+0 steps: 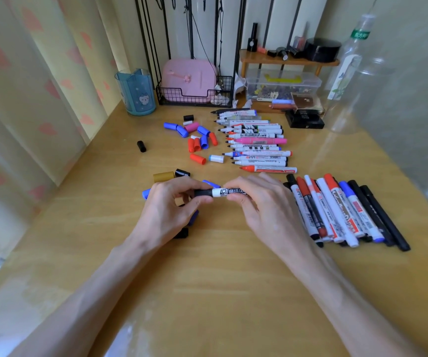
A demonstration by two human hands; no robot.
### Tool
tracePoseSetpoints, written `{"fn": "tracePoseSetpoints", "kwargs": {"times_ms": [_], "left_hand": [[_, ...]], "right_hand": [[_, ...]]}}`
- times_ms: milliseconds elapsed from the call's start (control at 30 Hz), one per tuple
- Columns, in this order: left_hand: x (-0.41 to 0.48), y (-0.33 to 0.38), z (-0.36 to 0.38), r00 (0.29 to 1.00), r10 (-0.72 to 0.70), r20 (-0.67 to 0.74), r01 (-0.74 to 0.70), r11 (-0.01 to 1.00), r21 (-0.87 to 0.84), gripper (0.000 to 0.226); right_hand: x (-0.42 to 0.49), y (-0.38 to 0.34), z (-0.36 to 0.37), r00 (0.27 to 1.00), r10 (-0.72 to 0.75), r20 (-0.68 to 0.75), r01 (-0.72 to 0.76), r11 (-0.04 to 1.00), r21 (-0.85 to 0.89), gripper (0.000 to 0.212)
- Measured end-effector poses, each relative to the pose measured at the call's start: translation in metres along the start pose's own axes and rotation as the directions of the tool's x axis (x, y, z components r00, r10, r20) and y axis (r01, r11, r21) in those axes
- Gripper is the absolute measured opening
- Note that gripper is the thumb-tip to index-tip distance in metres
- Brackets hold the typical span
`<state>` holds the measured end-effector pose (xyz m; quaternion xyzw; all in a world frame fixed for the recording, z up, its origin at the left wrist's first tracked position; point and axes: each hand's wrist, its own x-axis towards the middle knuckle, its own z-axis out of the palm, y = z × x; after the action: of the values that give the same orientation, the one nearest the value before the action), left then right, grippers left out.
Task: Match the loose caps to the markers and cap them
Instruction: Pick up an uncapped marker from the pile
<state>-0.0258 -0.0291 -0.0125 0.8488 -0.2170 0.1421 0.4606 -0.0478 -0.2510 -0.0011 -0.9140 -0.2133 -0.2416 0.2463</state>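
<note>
A white plastic whiteboard marker with black print (pixel 229 192) is held horizontally, a black cylindrical cap (pixel 203 193) fitted on its left end. Uncapped markers (pixel 259 140) are laid in a row behind it; loose coloured caps (pixel 196 145) are scattered to their left.

The held marker (pixel 229 192) is white with black lettering, its cap (pixel 203 193) black. Loose caps (pixel 196 145) toward the table's (pixel 233 279) far edge are blue, red, pink, white and black; one gold cap (pixel 163 176) lies nearer. The table is honey-yellow wood grain.
</note>
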Motion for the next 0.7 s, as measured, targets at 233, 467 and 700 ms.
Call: {"fn": "tracePoseSetpoints", "kwargs": {"times_ms": [233,467,700], "left_hand": [[0.0,0.002,0.0,0.996,0.033,0.084,-0.036,0.999,0.033,0.014],[0.002,-0.004,-0.001,0.996,-0.019,0.086,0.009,0.994,0.111,0.01],[0.001,-0.011,0.004,0.995,-0.071,0.066,0.07,0.997,0.009,0.012]], "right_hand": [[0.002,0.013,-0.002,0.998,0.02,0.065,-0.025,0.996,0.08,0.016],[0.002,0.018,0.001,0.999,0.012,0.034,-0.013,1.0,0.024,0.017],[0.0,0.019,0.01,1.0,0.007,-0.023,-0.005,0.998,0.055,0.02]]}}
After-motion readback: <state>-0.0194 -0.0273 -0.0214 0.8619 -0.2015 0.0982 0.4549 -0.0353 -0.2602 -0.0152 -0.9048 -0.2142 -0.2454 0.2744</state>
